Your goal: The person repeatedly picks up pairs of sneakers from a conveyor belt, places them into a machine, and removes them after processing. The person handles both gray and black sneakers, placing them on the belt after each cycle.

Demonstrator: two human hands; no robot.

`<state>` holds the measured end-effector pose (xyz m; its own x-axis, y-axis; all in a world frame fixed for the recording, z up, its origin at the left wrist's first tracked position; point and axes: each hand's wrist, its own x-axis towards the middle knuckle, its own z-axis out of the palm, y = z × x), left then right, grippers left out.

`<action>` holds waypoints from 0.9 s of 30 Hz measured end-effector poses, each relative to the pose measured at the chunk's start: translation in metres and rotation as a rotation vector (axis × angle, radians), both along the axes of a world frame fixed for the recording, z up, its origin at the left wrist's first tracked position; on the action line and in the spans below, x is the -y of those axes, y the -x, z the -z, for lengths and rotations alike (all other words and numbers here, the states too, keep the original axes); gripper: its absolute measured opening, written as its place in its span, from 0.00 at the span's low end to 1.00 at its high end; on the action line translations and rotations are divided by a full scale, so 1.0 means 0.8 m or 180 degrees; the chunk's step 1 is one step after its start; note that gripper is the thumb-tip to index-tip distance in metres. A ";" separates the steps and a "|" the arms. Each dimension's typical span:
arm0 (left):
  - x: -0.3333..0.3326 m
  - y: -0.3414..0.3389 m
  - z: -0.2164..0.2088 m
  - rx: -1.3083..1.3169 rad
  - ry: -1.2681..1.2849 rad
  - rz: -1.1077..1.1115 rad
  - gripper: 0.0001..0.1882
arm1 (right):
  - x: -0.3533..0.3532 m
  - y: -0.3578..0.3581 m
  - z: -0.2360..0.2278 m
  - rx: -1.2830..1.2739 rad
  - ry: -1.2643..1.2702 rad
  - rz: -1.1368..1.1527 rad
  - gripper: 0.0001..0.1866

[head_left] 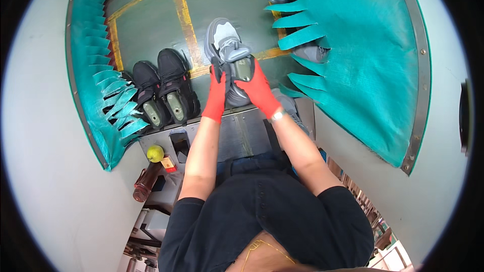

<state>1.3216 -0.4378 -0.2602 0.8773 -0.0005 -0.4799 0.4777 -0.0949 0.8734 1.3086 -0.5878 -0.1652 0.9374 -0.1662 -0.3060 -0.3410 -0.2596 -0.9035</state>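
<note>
So, teal curtains [368, 65] flank the yellow-lined surface [148, 27] under the grey shoe [233, 53]

Red gloves [214, 108] on left hand [218, 85] and right hand [256, 84]. Silvery band [278, 115] at right wrist. Black top [222, 211], short sleeves [340, 204], open neckline, row of small dark buttons [260, 196] down front. Thin gold-coloured necklace [277, 250] with small openwork pendant [255, 244].

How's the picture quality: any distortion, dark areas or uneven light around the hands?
In the head view, the metal strip at far right looks bowed and the outer rim is black; also in the head view, light on the left hand, right hand and grey shoe is fairly even, outlines readable.
</note>
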 end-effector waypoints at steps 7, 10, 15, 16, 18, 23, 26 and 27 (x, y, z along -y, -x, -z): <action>0.069 0.015 0.015 0.0217 -0.1190 0.0426 0.63 | 0.146 0.066 0.022 -0.0385 -0.1227 -0.0445 0.35; 0.076 0.010 0.007 0.0329 -0.1206 0.0444 0.62 | 0.211 0.124 -0.033 -0.0214 -0.0924 0.0370 0.34; 0.061 0.039 0.006 0.0713 -0.1280 0.0701 0.59 | 0.261 0.205 -0.087 0.0670 -0.1217 0.1345 0.40; 0.059 0.048 0.010 0.0802 -0.1199 0.0660 0.58 | 0.261 0.226 -0.085 0.0376 -0.1152 0.1159 0.40; 0.050 0.060 0.022 0.0799 -0.1237 0.0807 0.56 | 0.256 0.269 -0.079 -0.0218 -0.1037 0.0764 0.42; 0.051 0.060 0.017 0.0715 -0.1404 0.0833 0.54 | 0.223 0.339 -0.036 -0.0018 -0.0088 -0.0029 0.46; 0.059 0.056 0.003 0.0583 -0.1524 0.0889 0.54 | 0.222 0.319 -0.010 -0.0239 0.0152 -0.0187 0.45; 0.062 0.053 -0.002 0.0518 -0.1573 0.0918 0.53 | 0.232 0.298 -0.001 -0.0629 -0.0320 -0.0170 0.44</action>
<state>1.2789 -0.4871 -0.2590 0.9372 -0.0604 -0.3435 0.2361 -0.6149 0.7525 1.0706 -0.7737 -0.1643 0.8642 -0.0773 -0.4971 -0.5021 -0.1942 -0.8427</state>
